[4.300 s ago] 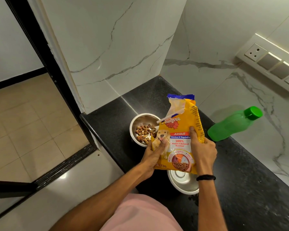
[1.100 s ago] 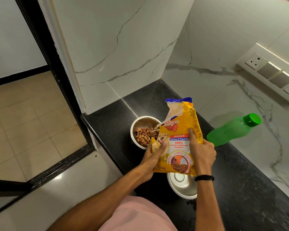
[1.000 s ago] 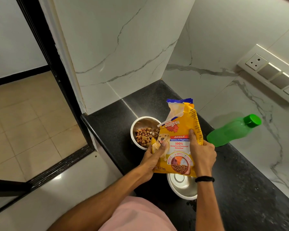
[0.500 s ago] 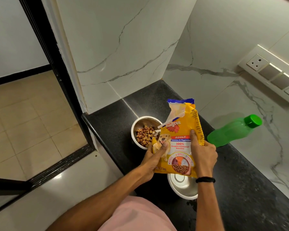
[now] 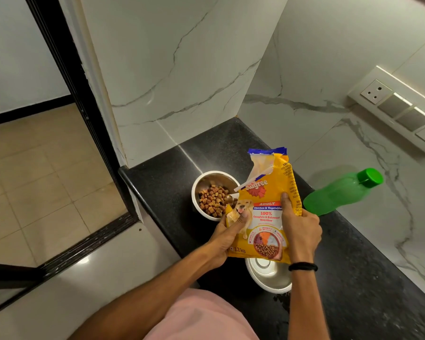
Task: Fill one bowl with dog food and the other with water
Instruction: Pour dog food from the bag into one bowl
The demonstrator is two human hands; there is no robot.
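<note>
Head view: dog food bag [image 5: 264, 217] gripped between left hand [image 5: 227, 238] and right hand [image 5: 301, 231].

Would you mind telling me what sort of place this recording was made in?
Most likely a home kitchen, in a corner by a doorway: a black stone counter, marble-look wall tiles, and a socket panel on the wall.

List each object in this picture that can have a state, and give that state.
Dog food bag, torn open at top, held upright.
Far bowl, partly filled with kibble.
Near bowl, empty, partly hidden behind the bag.
Green bottle, cap on.
Left hand, gripping the bag's left edge.
Right hand, gripping the bag's right edge.
</note>
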